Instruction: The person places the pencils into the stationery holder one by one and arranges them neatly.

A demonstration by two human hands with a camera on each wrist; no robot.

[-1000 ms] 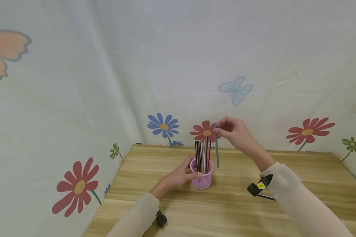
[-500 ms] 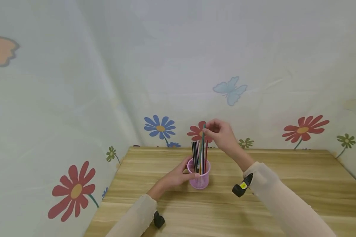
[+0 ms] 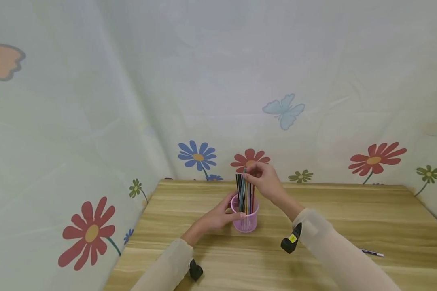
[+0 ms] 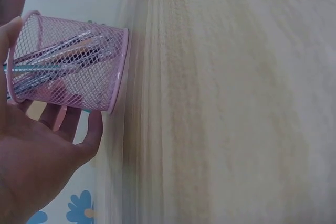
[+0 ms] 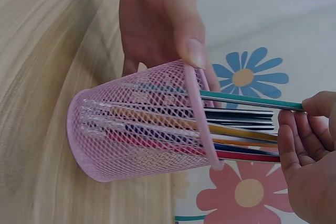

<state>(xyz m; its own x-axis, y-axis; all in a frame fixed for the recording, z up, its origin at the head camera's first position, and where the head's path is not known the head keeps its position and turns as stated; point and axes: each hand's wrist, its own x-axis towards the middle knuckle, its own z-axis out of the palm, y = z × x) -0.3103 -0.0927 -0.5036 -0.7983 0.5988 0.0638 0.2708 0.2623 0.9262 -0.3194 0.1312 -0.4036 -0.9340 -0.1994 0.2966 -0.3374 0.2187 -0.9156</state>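
A pink mesh pencil cup stands on the wooden table, holding several pencils in black, yellow, blue and red. My left hand grips it from the left; in the right wrist view the thumb lies at the rim. My right hand is above the cup and pinches a green pencil near its top end between thumb and fingers. The pencil's lower part is inside the cup, showing through the mesh. In the left wrist view the left hand's fingers curve around the cup's side.
One dark pencil lies on the table at the right, partly behind the right sleeve. A pale cloth printed with flowers and butterflies hangs behind the table and along its left side.
My right hand has moved left and then down, carrying the green pencil from beside the cup into it. The left hand keeps its hold on the cup.
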